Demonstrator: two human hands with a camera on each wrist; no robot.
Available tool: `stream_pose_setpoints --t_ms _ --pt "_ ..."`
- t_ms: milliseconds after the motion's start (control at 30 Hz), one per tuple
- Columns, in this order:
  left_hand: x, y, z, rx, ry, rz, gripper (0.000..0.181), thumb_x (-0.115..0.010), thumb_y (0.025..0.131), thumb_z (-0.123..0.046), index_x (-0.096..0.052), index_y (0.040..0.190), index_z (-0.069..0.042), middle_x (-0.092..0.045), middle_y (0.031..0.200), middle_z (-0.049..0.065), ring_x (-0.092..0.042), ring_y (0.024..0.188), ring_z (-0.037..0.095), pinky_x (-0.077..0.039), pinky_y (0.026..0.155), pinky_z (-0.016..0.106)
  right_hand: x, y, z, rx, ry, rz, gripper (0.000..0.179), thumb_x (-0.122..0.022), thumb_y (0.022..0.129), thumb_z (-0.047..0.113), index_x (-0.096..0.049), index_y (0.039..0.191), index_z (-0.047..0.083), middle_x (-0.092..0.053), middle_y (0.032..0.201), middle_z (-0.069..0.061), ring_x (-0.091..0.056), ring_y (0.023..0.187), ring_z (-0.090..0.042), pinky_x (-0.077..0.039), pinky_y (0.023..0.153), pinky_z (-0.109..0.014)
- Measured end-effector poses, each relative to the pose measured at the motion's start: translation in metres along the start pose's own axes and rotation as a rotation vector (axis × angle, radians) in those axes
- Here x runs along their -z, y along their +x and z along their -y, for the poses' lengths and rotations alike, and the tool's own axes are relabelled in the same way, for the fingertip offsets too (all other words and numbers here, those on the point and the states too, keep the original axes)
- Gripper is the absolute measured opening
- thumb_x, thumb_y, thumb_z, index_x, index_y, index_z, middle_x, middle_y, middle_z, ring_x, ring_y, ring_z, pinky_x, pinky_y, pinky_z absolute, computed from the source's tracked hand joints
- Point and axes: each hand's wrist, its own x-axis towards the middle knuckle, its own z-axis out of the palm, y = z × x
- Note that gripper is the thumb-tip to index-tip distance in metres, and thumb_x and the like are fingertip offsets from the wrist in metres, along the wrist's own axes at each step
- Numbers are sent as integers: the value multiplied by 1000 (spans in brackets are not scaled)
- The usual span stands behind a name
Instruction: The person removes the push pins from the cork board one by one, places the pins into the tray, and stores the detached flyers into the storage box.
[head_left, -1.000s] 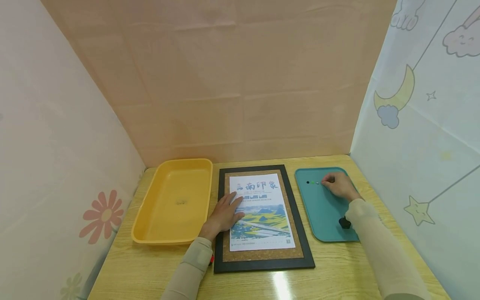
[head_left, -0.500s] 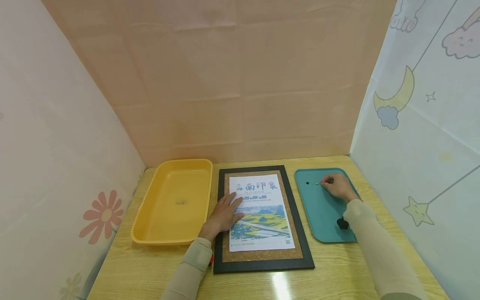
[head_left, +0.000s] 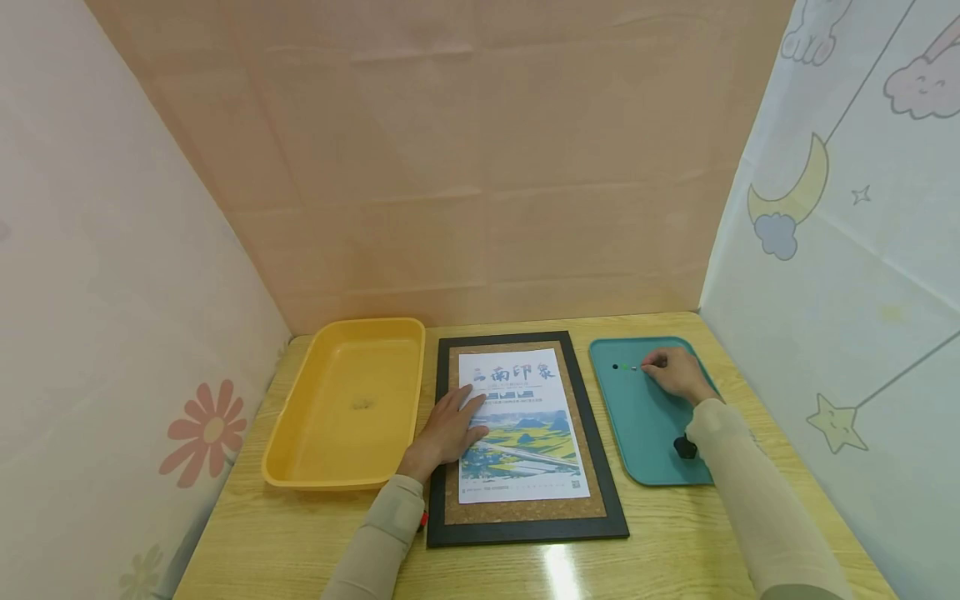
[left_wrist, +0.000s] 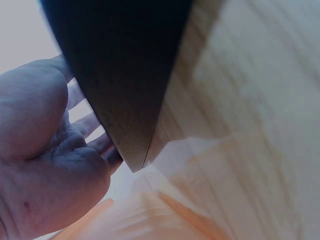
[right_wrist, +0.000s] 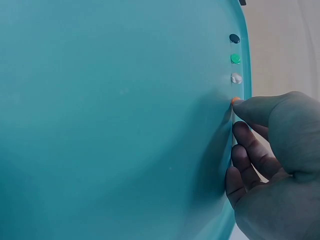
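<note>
In the head view my left hand [head_left: 446,429] rests with spread fingers on the left edge of a printed poster [head_left: 517,433], which lies on a black-framed cork board [head_left: 525,511]. The left wrist view shows this hand's palm [left_wrist: 45,145] beside the dark frame edge [left_wrist: 120,85]. My right hand [right_wrist: 285,140] is at the far rim of a teal tray [right_wrist: 125,125], its thumb and a mostly hidden finger pinching an orange thumbtack [right_wrist: 235,100]. Beyond it, in a row along the rim, sit a white thumbtack [right_wrist: 236,78], a green one [right_wrist: 235,58] and a black one [right_wrist: 234,38].
A deep yellow tray [head_left: 360,358] stands left of the board on the wooden table [head_left: 300,533]. Patterned cloth walls close in the left side [head_left: 135,275] and the right side [head_left: 862,292], with a plain peach backdrop [head_left: 465,167] behind.
My right hand has barely shifted and stays at the row of thumbtacks, its forearm a little further left. The left hand keeps its place on the poster.
</note>
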Motion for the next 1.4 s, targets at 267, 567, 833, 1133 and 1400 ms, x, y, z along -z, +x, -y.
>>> stream_pose_setpoints --t_ms 267,567,833,1133,1400 --pt "-1 0 0 8 -2 2 67 -67 114 -39 -45 174 -17 -25 189 17 -19 176 48 -19 143 70 0 1 -1 -1 -8 3 26 -68 114 17 -76 125 -5 -74 131 -34 -68 122 -52 -57 99 -65" --pt "0 0 -2 4 8 -9 68 -68 114 -40 -46 174 -17 -26 189 17 -21 175 48 -20 142 70 2 0 -2 8 -5 20 31 -67 114 18 -72 132 -7 -74 131 -33 -68 122 -52 -58 99 -64" --pt "0 0 -2 16 9 -2 69 -68 113 -41 -45 174 -19 -25 189 15 -20 176 47 -20 142 69 4 -3 -3 36 -31 20 40 -69 113 19 -66 140 -11 -68 143 -38 -63 135 -58 -54 110 -71" --pt "3 -1 -5 29 12 26 70 -69 113 -38 -43 175 -18 -23 190 15 -19 176 47 -18 143 69 8 -13 -3 86 -47 16 46 -66 113 15 -60 150 -11 -60 155 -40 -54 146 -61 -47 120 -75" --pt "3 -2 -5 19 -1 4 68 -67 114 -39 -45 174 -17 -24 189 16 -20 176 47 -19 143 69 12 -30 12 149 -68 -26 51 -66 115 25 -59 153 -8 -59 156 -40 -53 145 -64 -47 115 -80"
